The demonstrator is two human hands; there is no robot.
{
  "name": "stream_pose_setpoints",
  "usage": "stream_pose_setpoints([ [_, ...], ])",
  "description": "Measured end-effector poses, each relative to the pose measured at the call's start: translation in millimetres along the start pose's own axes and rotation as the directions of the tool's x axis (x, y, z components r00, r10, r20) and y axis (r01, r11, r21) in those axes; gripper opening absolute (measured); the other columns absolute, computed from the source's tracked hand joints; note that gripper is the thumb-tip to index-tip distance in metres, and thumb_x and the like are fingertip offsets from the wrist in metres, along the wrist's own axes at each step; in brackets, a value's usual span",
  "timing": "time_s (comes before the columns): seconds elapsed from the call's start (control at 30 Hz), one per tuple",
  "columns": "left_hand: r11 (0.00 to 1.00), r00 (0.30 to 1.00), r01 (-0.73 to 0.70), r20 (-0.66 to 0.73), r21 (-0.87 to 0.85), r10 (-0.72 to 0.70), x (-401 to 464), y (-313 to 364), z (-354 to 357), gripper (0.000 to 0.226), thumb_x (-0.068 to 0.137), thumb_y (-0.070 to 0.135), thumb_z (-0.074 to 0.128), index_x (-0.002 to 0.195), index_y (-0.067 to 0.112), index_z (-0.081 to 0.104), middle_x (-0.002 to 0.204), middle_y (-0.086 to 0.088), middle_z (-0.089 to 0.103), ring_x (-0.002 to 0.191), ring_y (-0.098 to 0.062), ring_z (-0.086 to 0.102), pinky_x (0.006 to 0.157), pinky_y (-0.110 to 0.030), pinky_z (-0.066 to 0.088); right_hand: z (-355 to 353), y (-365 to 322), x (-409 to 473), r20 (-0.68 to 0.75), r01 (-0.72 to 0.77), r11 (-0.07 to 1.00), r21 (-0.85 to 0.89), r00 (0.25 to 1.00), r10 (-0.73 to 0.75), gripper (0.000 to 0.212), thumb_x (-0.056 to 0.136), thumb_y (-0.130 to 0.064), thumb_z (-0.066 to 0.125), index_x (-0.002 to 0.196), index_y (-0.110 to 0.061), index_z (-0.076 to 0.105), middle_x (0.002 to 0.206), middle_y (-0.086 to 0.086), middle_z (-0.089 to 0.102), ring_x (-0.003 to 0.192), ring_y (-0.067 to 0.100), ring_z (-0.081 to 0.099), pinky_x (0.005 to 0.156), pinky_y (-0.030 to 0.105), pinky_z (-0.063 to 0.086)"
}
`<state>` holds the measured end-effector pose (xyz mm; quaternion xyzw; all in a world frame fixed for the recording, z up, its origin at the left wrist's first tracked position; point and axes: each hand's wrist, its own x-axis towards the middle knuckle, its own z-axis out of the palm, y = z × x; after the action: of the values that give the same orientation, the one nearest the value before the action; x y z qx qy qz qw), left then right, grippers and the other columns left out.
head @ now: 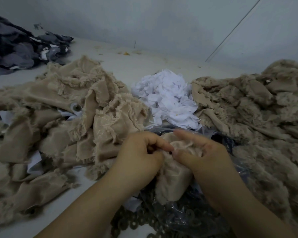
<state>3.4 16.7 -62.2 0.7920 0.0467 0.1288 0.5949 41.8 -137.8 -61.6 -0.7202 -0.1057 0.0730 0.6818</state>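
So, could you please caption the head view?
Left hand and right hand grip a beige fabric piece among fabric scraps.

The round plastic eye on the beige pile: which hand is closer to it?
Left. The left hand lies below and right of the plastic eye, pinching the beige fabric piece; the right hand holds that same piece farther right, beyond the left hand.
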Motion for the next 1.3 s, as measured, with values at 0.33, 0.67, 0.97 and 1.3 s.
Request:
stream_pose_setpoints([
  [0.33, 0.646, 0.998, -0.048, 0.007, 0.762, 0.065, 91, 15, 2, 0.031, 0.086, 0.006, 0.057, 0.060, 0.011, 0.041, 0.063, -0.003, 0.043, 0.057, -0.022, 0.047, 0.046, -0.029, 0.032, 0, -4, -1, -0.002, -0.043, 0.997, 0.061, 0.999, 0.043, 0.034, 0.082, 0.004, 0.074, 0.091, -0.028, 0.079, 0.085, -0.006, 0.079, 0.082, 0.010, 0.075, 0.067, 0.022, 0.060],
  [0.67, 0.713, 0.996, -0.045, 0.091, 0.700, -0.026, 102, 25, 15, 0.012, 0.088, 0.003, 0.056, 0.082, -0.002, 0.066, 0.087, -0.016, 0.065, 0.082, -0.031, 0.062, 0.071, -0.039, 0.056, -4, -4, 2, -0.008, -0.045, 0.997, 0.056, 0.999, 0.045, 0.042, 0.080, -0.001, 0.078, 0.108, -0.032, 0.075, 0.095, -0.018, 0.076, 0.087, -0.002, 0.071, 0.068, 0.016, 0.059],
  [0.97, 0.672, 0.991, -0.070, 0.127, 0.738, -0.036, 106, 28, 10, 0.016, 0.086, 0.009, 0.060, 0.101, 0.014, 0.057, 0.104, -0.007, 0.057, 0.088, -0.024, 0.056, 0.078, -0.035, 0.051, 0, -1, 0, 0.000, -0.080, 0.996, -0.047, 0.997, 0.080, 0.045, 0.082, -0.007, 0.078, 0.117, -0.035, 0.070, 0.103, -0.008, 0.076, 0.092, 0.024, 0.070, 0.079, 0.042, 0.062],
  [1.3, 0.773, 0.994, -0.081, 0.103, 0.629, 0.021, 128, 22, 18, 0.007, 0.084, 0.006, 0.069, 0.081, 0.012, 0.071, 0.064, -0.007, 0.058, 0.050, -0.019, 0.054, 0.047, -0.020, 0.047, -4, 3, 4, 0.010, -0.097, 0.995, -0.001, 0.995, 0.097, 0.045, 0.082, -0.004, 0.078, 0.117, -0.030, 0.070, 0.104, -0.008, 0.075, 0.084, 0.002, 0.073, 0.066, 0.020, 0.060],
])
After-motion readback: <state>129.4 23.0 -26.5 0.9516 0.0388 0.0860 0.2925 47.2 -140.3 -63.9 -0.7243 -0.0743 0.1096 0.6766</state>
